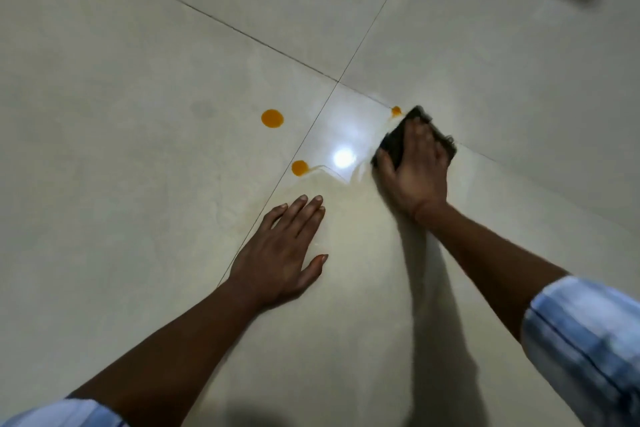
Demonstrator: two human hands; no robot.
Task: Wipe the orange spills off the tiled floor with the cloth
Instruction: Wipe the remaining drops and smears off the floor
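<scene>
No readable text, label, brand, number or sign anywhere in view

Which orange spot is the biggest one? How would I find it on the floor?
Find where the dark tile lines cross. On the tile left of the crossing lies the big round orange spot, alone and clear of the lines. The spot by the left hand's fingertips is smaller and smeared; the one by the dark cloth is tiny.
</scene>
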